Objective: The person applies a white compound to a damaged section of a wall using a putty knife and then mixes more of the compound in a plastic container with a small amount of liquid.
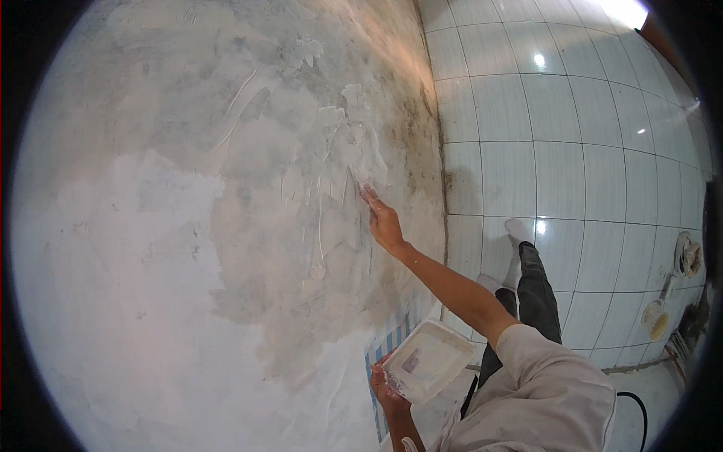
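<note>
My right hand (383, 220) reaches up along the grey plastered wall (256, 211), fingers closed on a putty knife (357, 179), its blade against a patch of white putty with smears and ridges around it. My left hand (388, 388) grips a shallow off-white tray (427, 360) by its side, lower down beside the wall. The tray has white residue inside. Blue stripes (399, 325) show behind it. Much of the wall's left part has a whiter coat.
A glossy tiled floor (572, 181) meets the wall along a dirty edge; my feet (517, 230) stand on it. At the right are a container (688, 256), a round cream-coloured pot (655, 320) and some pipes or rods (678, 350). A black cable (642, 410) curves at lower right.
</note>
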A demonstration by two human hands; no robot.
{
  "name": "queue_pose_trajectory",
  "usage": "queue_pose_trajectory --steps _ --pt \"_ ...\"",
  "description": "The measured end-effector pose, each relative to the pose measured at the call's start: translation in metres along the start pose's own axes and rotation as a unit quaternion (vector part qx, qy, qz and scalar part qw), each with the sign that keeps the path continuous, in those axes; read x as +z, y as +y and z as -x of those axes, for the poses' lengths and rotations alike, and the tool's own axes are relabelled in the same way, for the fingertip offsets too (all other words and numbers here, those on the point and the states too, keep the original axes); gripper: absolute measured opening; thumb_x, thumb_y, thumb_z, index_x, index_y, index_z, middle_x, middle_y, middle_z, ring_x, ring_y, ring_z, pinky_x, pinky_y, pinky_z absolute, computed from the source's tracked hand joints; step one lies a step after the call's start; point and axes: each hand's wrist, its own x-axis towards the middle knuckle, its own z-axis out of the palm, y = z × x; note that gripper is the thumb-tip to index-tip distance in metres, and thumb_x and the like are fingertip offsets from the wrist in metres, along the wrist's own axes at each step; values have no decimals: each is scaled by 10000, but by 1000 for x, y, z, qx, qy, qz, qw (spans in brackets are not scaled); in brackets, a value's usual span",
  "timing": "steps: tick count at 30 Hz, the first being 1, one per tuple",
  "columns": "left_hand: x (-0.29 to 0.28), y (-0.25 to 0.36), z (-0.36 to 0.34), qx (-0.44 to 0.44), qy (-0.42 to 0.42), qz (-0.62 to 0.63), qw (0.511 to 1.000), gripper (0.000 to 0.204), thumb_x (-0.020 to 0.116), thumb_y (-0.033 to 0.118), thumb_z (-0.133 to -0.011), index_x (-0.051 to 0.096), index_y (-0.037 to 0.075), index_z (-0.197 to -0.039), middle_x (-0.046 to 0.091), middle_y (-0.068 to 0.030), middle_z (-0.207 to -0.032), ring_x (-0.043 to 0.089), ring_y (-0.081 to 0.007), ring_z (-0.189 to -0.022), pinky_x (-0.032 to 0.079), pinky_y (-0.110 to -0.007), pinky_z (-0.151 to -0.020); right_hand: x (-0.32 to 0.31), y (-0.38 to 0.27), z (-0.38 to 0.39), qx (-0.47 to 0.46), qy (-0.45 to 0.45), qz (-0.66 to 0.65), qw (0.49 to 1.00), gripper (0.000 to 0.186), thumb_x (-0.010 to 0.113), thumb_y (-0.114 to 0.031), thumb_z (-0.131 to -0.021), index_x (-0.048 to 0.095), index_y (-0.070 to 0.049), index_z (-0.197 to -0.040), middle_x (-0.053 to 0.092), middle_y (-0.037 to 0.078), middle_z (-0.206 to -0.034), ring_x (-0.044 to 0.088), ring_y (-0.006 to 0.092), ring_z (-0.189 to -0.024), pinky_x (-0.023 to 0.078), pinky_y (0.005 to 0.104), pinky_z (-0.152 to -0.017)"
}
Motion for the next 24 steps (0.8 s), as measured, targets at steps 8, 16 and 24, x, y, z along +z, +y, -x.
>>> queue_pose_trajectory --steps 8,16,24 --pt "15 8 4 -3 1 7 1000 544 497 502 -943 537 -5 -1137 620 -165 -1038 628 -321 -938 529 -470 -846 13 -23 27 5 -36 -4 999 647 445 156 -752 442 -27 -1373 455 239 -1372 443 341 -1284 374 351 -1081" --pt "7 -7 -12 -46 -7 47 998 521 542 500 -913 572 24 -1122 638 -161 -1044 631 -338 -959 533 -497 -844 -9 -40 47 24 -118 -6 993 625 480 124 -777 430 -28 -1381 477 231 -1355 478 343 -1252 422 366 -1042" --pt "15 3 -13 -49 -18 64 997 518 504 506 -932 574 25 -1112 640 -162 -1045 636 -336 -948 535 -501 -836 -49 -54 41 267 -32 -50 962 519 457 55 -865 446 -13 -1379 605 219 -1227 647 229 -973 478 293 -845"
